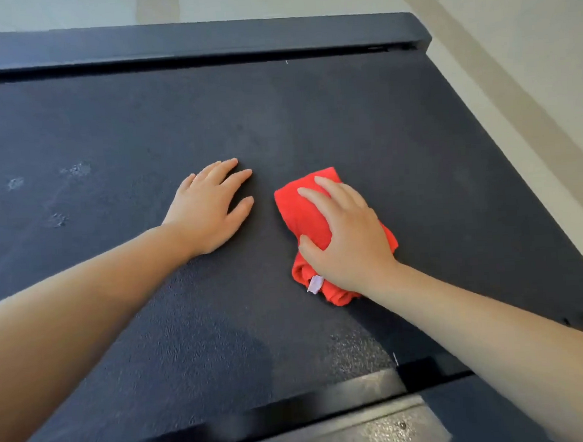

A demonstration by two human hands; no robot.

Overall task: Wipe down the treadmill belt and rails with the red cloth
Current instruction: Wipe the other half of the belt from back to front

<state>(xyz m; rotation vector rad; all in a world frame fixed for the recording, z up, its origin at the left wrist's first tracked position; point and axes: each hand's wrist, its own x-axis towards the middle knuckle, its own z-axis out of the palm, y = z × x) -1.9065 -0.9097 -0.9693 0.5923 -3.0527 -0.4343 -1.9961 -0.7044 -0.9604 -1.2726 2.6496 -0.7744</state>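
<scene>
Here the red cloth (305, 213) lies under the right hand (351, 241).

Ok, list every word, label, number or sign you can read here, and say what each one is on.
No text here can be read.
Pale tag on the red cloth, by the right hand: no print shows; too small to tell.
Treadmill belt, far rail, near rail: no lettering, logo or numbers in view.

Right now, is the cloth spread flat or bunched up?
Bunched up: the cloth sits as a folded wad under the right hand on the belt, tag showing.
</scene>
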